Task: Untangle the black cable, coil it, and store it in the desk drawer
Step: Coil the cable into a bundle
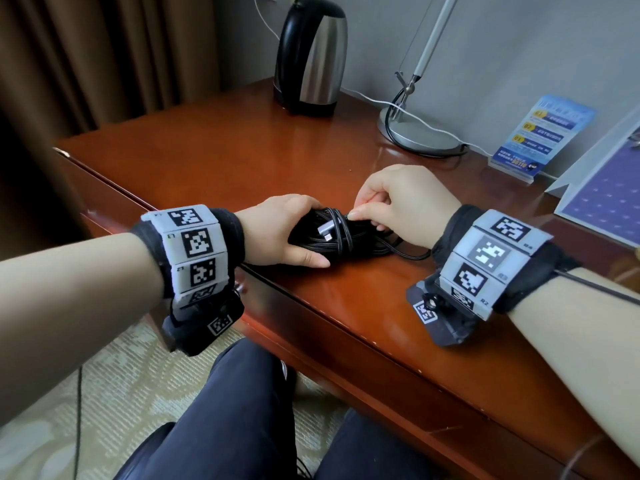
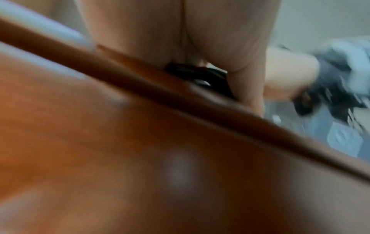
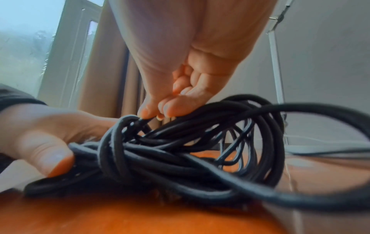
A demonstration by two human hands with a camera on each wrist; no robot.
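A black cable (image 1: 332,237) lies bundled on the wooden desk (image 1: 242,157) near its front edge, with loops wound round its middle and a silver USB plug (image 1: 327,230) on top. My left hand (image 1: 284,233) grips the bundle's left end, thumb along the near side. My right hand (image 1: 398,206) pinches a strand at the top of the bundle. In the right wrist view the right fingertips (image 3: 166,112) hold a strand where the cable (image 3: 180,150) wraps round itself, and the left thumb (image 3: 50,155) presses the bundle. The left wrist view is blurred; a bit of cable (image 2: 200,76) shows under the palm.
A steel kettle (image 1: 311,57) stands at the back of the desk. A desk lamp base (image 1: 415,129) with a white cord is at the back right, beside a blue leaflet stand (image 1: 540,133) and a purple card (image 1: 602,195). My knees are below the desk's front edge (image 1: 346,327).
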